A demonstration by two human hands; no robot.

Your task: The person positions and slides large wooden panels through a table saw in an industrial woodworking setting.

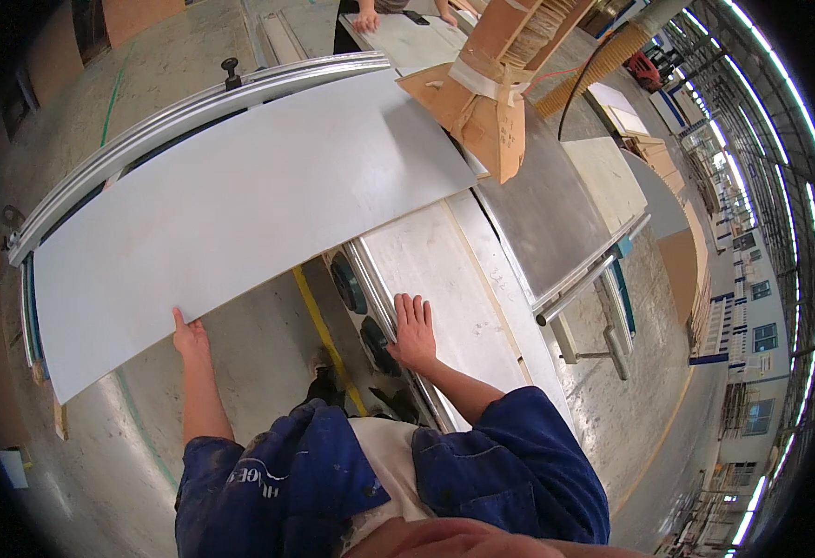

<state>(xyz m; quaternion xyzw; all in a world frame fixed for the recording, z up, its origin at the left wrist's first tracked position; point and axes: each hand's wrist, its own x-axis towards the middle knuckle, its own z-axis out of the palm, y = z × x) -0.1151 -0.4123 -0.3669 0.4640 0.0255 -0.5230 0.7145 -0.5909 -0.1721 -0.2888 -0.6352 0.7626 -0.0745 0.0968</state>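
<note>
A large pale grey panel (240,205) lies flat across a sliding saw table, its far edge against a long aluminium fence (193,102). My left hand (189,337) grips the panel's near edge from below, thumb on top. My right hand (414,330) rests flat, fingers spread, on the narrow white table strip (444,279) beside the panel's near right corner. It holds nothing.
A steel machine top (547,214) lies right of the panel. Above it hangs a cardboard-covered guard (486,112) with a ribbed yellow hose (602,60). Another person's hands (367,19) rest on a white board at the far end. Stacked boards (612,177) stand at right.
</note>
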